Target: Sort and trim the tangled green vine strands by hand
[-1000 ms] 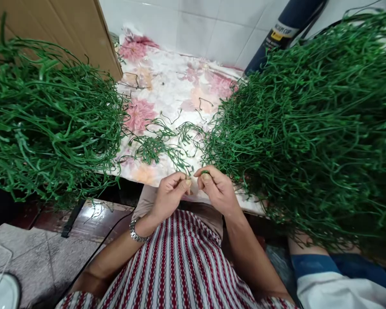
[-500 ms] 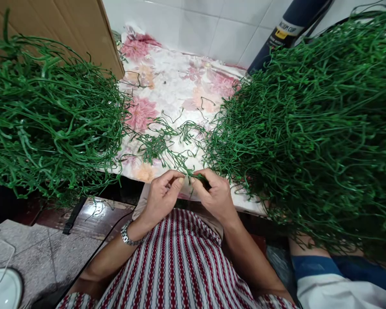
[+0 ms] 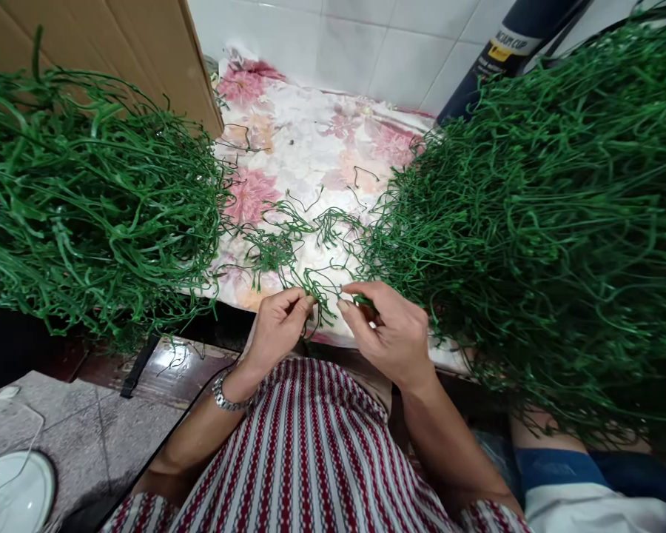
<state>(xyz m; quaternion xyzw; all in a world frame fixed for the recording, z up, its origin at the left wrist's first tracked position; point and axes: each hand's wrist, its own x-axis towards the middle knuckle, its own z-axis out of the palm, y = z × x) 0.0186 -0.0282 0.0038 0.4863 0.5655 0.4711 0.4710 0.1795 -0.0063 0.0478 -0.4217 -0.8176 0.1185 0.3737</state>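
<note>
My left hand (image 3: 282, 320) pinches a branching green sprig (image 3: 323, 305), plastic-looking, between thumb and forefinger near the table's front edge. Just to its right, my right hand (image 3: 391, 329) is curled round another bit of green stem (image 3: 362, 299), partly hidden by the fingers. A small gap separates the tips of its thumb and forefinger. Beyond both hands, a loose tangle of thin green sprigs (image 3: 274, 250) lies on the flowered tablecloth (image 3: 305, 159).
Large heaps of green stems stand at left (image 3: 94, 215) and right (image 3: 538, 237). Behind the left heap is a cardboard box (image 3: 144, 52). A dark blue cylinder (image 3: 491, 63) leans by the tiled wall (image 3: 360, 44). Another person's leg (image 3: 555, 466) shows at lower right.
My hands were together at the sprig and are now apart. The right hand has drawn away to the right; the left still pinches the sprig. The view has shifted slightly.
</note>
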